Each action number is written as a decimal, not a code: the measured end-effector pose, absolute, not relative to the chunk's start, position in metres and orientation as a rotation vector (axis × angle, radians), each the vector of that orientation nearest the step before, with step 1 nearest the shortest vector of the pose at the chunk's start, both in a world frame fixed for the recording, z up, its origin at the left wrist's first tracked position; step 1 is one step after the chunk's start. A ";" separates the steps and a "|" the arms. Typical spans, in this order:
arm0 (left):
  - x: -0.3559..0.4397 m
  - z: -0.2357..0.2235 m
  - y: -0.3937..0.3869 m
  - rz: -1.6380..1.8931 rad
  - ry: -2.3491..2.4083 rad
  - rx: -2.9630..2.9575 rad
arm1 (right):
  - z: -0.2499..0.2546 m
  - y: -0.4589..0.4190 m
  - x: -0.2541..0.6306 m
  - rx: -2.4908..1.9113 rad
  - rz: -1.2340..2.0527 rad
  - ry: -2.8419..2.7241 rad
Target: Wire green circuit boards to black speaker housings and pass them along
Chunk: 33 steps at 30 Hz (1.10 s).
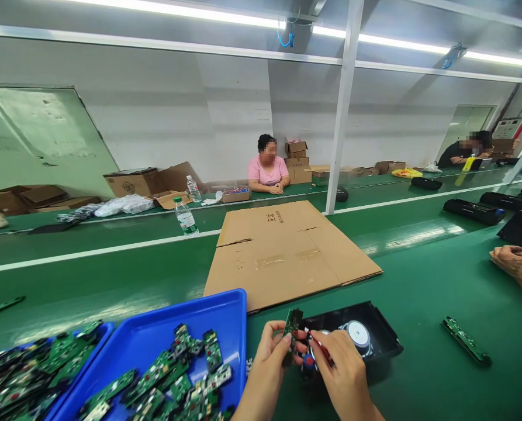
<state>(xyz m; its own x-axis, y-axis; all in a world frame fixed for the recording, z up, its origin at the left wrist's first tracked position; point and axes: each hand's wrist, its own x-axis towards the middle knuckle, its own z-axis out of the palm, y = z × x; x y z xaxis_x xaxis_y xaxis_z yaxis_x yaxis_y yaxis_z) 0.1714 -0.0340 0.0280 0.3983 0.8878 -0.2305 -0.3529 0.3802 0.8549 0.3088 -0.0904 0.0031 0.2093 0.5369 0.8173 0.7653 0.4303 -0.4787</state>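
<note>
The person's left hand [265,371] holds a small green circuit board [293,330] up on its end. The fingers and thumb are closed on the low part of the board, and the top sticks up above them. The right hand [344,374] is just beside the board. Its finger and thumb pinch close together on a thin red and white wire [320,346]. The wire runs toward the board, but I cannot tell if it touches.

Right behind the hands sits a black case [377,330] with a round speaker [358,334] in it. To the left, a blue tray [230,316] is full of green boards, and a second tray [98,333] beside it has more. One more board [466,340] lies on the green bench [418,292] to the right, well apart from the hands. A flat cardboard sheet [278,263] lies ahead. Another person's hand [515,264] rests at the right edge.
</note>
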 end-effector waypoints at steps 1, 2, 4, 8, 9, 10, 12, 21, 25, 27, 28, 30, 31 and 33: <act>0.172 0.028 -0.035 0.911 0.783 0.797 | 0.005 -0.091 0.309 -1.203 -0.198 -1.440; 0.172 0.029 -0.035 0.910 0.778 0.780 | 0.006 -0.092 0.308 -1.181 -0.156 -1.433; 0.172 0.032 -0.037 0.887 0.756 0.758 | 0.009 -0.092 0.307 -1.148 -0.083 -1.436; 0.171 0.036 -0.041 0.853 0.701 0.746 | 0.009 -0.092 0.308 -1.149 -0.107 -1.459; 0.170 0.037 -0.042 0.854 0.703 0.739 | 0.008 -0.091 0.309 -1.159 -0.142 -1.474; 0.169 0.037 -0.042 0.856 0.709 0.728 | 0.007 -0.090 0.310 -1.178 -0.172 -1.504; 0.166 0.037 -0.042 0.855 0.719 0.711 | 0.003 -0.088 0.310 -1.228 -0.237 -1.562; 0.165 0.042 -0.040 0.815 0.744 0.812 | -0.002 -0.087 0.299 -1.337 -0.433 -1.525; 0.167 0.041 -0.038 0.835 0.760 0.854 | -0.004 -0.088 0.298 -1.300 -0.367 -1.514; 0.167 0.038 -0.037 0.809 0.739 0.885 | -0.004 -0.088 0.298 -1.292 -0.357 -1.517; 0.166 0.037 -0.037 0.804 0.723 0.902 | -0.004 -0.088 0.298 -1.290 -0.356 -1.522; 0.165 0.034 -0.035 0.805 0.687 0.934 | -0.003 -0.088 0.298 -1.288 -0.350 -1.536; 0.165 0.032 -0.034 0.802 0.675 0.949 | -0.002 -0.087 0.298 -1.291 -0.343 -1.542; 0.163 0.030 -0.031 0.786 0.656 0.976 | -0.001 -0.087 0.299 -1.300 -0.322 -1.546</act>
